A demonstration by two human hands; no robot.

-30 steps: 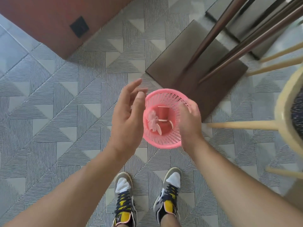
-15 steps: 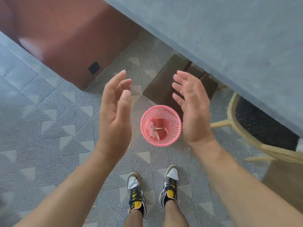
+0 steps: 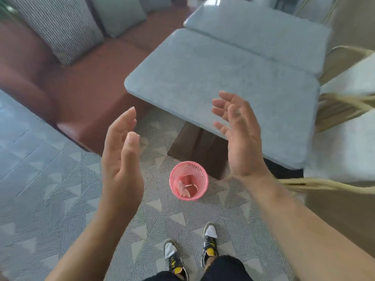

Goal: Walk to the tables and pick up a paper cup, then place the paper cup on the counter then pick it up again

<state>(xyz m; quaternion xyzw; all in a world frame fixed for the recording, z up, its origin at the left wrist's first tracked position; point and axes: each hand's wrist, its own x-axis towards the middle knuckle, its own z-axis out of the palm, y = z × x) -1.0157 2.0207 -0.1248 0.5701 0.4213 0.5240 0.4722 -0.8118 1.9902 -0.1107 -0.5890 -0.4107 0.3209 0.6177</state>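
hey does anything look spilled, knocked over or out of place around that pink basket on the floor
Nothing stands out. The pink basket stands upright on the patterned floor beside the table base, with its scraps inside and none around it. The left hand and right hand are open and empty.

I see my left hand [image 3: 119,159] and right hand [image 3: 239,134] raised with palms facing each other, fingers relaxed, holding nothing. Below and between them a pink mesh basket [image 3: 200,175] stands on the patterned carpet [image 3: 50,199], some pink and red scraps inside. A grey table [image 3: 223,74] lies ahead, a brown sofa [image 3: 81,94] to its left.
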